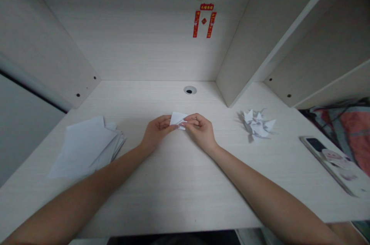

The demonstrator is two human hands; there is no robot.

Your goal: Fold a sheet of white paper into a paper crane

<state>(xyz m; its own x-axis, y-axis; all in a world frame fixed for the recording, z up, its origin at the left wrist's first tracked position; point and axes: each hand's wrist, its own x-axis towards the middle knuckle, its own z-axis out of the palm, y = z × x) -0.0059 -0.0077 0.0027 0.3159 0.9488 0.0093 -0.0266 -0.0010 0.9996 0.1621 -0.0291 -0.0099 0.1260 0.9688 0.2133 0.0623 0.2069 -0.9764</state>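
A small folded piece of white paper (177, 117) is held between my two hands, over the middle of the desk. My left hand (158, 130) pinches its left side, with the thumb on the near face and the fingers behind. At the right side, my right hand (201, 128) grips the paper between thumb and fingertips, close to a slanting fold. To the left lies a stack of white paper sheets (83, 143), unevenly piled. On the right sits a cluster of folded white paper pieces (258, 125) with pointed tips, apart from my right hand.
A phone (332, 164) in a pale case lies at the desk's right edge, beside reddish and grey cloth (357, 129). A round cable hole (190, 90) is near the back panel. An upright divider (245, 52) stands at the back right. Red paper strips (204, 21) decorate the back wall.
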